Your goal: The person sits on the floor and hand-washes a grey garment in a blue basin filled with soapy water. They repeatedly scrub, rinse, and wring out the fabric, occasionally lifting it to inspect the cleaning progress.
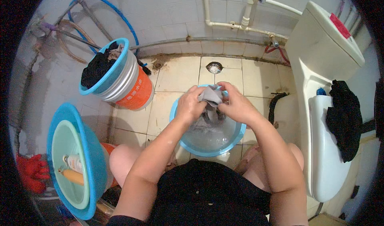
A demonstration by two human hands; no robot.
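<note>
Between both hands a wet grey cloth (pixel 211 96) is gripped over the far part of a blue basin (pixel 212 150). My left hand (pixel 191 105) closes on the cloth's left side, fingers curled into it. On its right side my right hand (pixel 236 106) pinches the fabric between thumb and fingers. The lower part of the cloth hangs down toward cloudy, sudsy water (pixel 210 134) in the basin. What kind of garment it is, I cannot make out. The basin stands on the tiled floor (pixel 172 72) between my knees.
At the far left, a blue basin of dark clothes (pixel 98 70) tops a white and orange bucket (pixel 136 90). Nearer left, a large blue basin (pixel 56 130) holds a pale green basin (pixel 60 136) with bottles. A toilet (pixel 316 62) with black cloth (pixel 344 120) stands right; a drain (pixel 214 67) lies ahead.
</note>
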